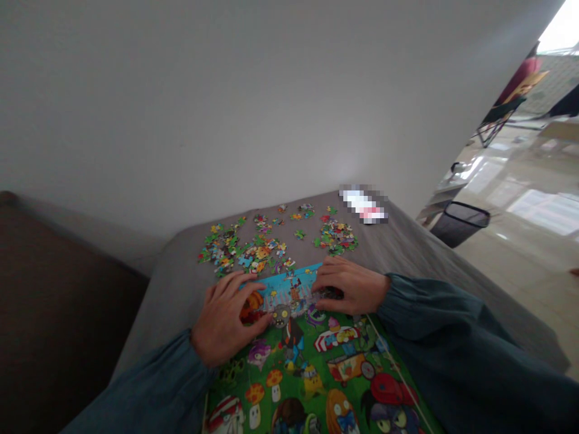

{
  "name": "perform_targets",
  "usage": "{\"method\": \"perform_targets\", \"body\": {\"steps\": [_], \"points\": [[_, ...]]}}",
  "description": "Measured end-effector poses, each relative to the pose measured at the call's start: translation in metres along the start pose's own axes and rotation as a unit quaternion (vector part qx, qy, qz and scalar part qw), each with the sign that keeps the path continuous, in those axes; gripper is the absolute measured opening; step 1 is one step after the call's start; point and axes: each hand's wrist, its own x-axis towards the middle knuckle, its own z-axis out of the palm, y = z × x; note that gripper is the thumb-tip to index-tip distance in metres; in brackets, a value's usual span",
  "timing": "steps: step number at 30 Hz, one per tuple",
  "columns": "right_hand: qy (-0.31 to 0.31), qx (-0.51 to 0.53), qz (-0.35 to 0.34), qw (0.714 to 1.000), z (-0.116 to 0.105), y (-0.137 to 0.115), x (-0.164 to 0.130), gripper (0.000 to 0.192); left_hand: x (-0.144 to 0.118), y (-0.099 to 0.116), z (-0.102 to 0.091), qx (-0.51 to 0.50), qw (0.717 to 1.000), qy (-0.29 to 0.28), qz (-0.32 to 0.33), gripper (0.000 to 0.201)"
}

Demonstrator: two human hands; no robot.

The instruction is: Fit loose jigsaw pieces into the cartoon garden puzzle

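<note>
Both hands rest flat on the far edge of the assembled puzzle [316,361], which lies at the near edge of the grey-covered table [181,283]. The left hand [228,316] lies palm down, fingers spread, over the puzzle's far left corner. The right hand [350,284] presses its fingertips onto the blue top strip near the far right corner. The hands are apart and neither is closed around anything; whether a piece sits under the right fingertips cannot be told.

Loose pieces [246,250] lie scattered just beyond the puzzle toward the far edge, with a second small heap [337,236] further right.

Risks, as judged:
- Pressing down unevenly on the top strip could buckle the joined rows and pop neighbouring pieces out (the cloth underneath looks soft).
- A sleeve [434,301] dragging over the assembled part could shift it.
- A forward sweep of either hand could push loose pieces over the far edge.

A bin [461,222] stands on the floor off the right edge.
</note>
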Motion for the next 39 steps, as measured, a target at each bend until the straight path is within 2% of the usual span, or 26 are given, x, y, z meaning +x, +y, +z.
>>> {"method": "perform_targets", "body": {"steps": [5,9,12,15,31,39], "points": [[-0.003,-0.001,0.004,1.0,0.0,-0.001,0.0,0.036,0.001,-0.002,0.002,-0.013,0.999,0.001,0.029,0.03],[-0.001,-0.02,-0.018,1.0,0.006,-0.003,0.0,0.051,0.001,-0.002,0.003,-0.023,0.999,-0.005,0.029,0.029],[-0.031,-0.037,-0.035,0.998,0.01,-0.005,-0.001,0.058,0.001,-0.003,0.003,-0.027,0.999,-0.001,0.031,0.03],[-0.047,-0.049,-0.025,0.997,0.011,-0.006,-0.001,0.058,0.001,-0.003,0.004,-0.029,0.999,0.0,0.029,0.029],[-0.044,-0.043,-0.038,0.997,0.009,-0.014,0.001,0.064,0.001,-0.004,0.003,-0.049,0.998,-0.018,0.042,0.03],[-0.04,-0.044,-0.039,0.997,0.011,-0.012,0.001,0.062,0.001,-0.005,0.003,-0.044,0.999,-0.023,0.02,0.029]]}}
